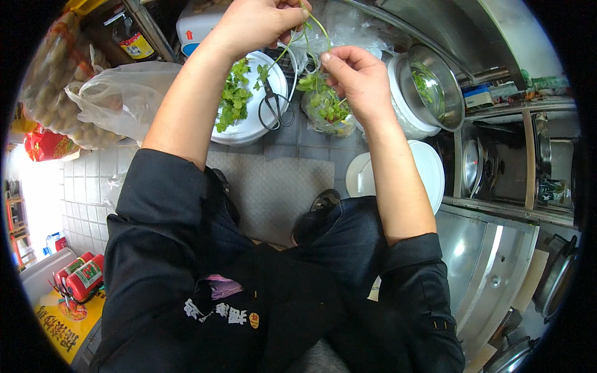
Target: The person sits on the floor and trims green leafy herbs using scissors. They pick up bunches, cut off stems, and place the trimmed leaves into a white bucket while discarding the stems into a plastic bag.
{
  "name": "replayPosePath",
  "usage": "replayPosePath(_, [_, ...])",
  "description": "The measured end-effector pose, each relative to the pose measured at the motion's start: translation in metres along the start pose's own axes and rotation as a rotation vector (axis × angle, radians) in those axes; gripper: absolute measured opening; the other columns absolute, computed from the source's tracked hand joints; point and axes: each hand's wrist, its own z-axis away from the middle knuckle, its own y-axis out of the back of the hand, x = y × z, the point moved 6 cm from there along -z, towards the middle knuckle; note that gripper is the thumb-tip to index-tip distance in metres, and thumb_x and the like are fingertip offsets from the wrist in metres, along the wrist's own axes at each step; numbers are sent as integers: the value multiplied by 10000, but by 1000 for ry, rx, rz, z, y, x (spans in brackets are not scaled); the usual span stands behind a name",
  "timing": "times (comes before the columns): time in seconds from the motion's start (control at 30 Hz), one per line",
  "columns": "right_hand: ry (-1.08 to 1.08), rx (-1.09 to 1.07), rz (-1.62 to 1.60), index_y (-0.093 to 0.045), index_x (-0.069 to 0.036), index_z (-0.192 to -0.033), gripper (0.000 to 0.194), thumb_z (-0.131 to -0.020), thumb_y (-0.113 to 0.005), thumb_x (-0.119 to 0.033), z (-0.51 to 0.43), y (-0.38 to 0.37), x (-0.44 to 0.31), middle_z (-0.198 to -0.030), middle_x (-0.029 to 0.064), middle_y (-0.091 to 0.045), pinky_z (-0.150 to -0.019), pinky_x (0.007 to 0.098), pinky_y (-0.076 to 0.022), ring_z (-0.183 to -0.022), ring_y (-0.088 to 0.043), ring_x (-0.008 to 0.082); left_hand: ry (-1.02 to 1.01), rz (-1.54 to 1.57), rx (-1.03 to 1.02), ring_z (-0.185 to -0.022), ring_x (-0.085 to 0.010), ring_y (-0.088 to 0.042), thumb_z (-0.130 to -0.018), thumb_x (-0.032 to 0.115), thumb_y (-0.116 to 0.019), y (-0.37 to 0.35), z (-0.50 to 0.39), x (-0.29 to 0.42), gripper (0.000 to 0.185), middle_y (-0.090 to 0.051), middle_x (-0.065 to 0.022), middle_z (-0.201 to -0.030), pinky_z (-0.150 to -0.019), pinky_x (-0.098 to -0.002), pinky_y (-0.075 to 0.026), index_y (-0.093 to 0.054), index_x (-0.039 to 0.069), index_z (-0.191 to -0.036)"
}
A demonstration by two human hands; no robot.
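Observation:
Between my two hands runs a green herb stem (322, 29), its leaves hanging down. My left hand (280, 21) pinches its upper end near the top edge of the view. Lower and to the right, my right hand (357, 77) grips the herb between thumb and fingers. Leafy herbs that look like cilantro (234, 100) lie on a round white lid (256, 128), beside black-handled scissors (274, 105). A clear plastic bag (326, 123) of leaves and stems stands on the tiles below my right hand. Cut green stems (425, 86) sit in a metal bowl (454, 105) at the right.
A white bag (130, 91) and a net sack of round produce (56, 93) stand at the left. White lids (429, 168) lie near my right forearm. Metal shelving (529, 158) and a steel cabinet (461, 242) line the right. Red fire extinguishers (86, 277) are lower left.

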Motion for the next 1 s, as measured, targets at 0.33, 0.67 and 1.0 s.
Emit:
replayPosePath(0.33, [-165, -242, -335, -635, 0, -1039, 186, -996, -619, -181, 5, -2, 2, -816, 112, -693, -405, 197, -346, -489, -491, 76, -16, -106, 37, -561, -87, -573, -915, 97, -662, -4, 0, 1, 134, -648, -23, -729, -497, -255, -465, -688, -11, -990])
replayPosePath(0.67, [-121, -193, -213, -548, 72, -1164, 303, -948, -664, -105, 10, -8, -1, -840, 127, -718, -464, 195, -471, -616, -649, 104, 20, 274, -173, -638, -92, -636, -972, 116, -631, -7, -3, -9, 166, -692, -37, -834, -559, -222, -509, -662, 8, -1095])
replayPosePath(1.0, [188, 88, 200, -705, -16, -935, 173, -903, -750, -180, 9, 4, -10, -738, -23, -650, -592, 218, -454, -649, -572, 62, -4, 436, -386, -833, -112, -673, -988, 185, -611, -12, 2, -22, 303, -690, -49, -925, -743, -273, -569, -640, 4, -1230])
